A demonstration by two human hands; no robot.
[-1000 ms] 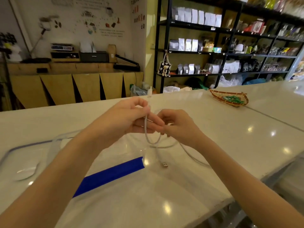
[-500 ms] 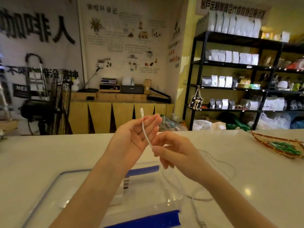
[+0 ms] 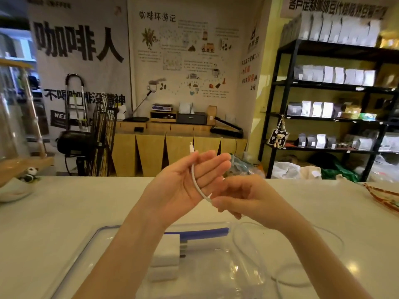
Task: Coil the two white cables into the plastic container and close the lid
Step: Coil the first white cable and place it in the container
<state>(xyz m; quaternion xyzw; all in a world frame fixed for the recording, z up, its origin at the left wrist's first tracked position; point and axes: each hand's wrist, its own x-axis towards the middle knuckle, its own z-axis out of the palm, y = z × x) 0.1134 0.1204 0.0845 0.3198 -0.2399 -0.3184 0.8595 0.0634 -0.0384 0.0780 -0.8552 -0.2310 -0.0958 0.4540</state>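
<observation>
Since the earlier frame, your left hand [image 3: 183, 182] has opened flat at frame centre, thin white cable [image 3: 195, 178] across its palm. Your right hand [image 3: 241, 197] pinches that cable. Clear plastic container [image 3: 216, 266] sits below on the surface.

Below both hands, the clear plastic container [image 3: 216, 266] runs off the bottom edge, its walls hard to trace. The white cable [image 3: 197, 182] disappears inside the right hand [image 3: 244, 199]. Loops beneath that hand blur against the pale tabletop [image 3: 64, 208].
</observation>
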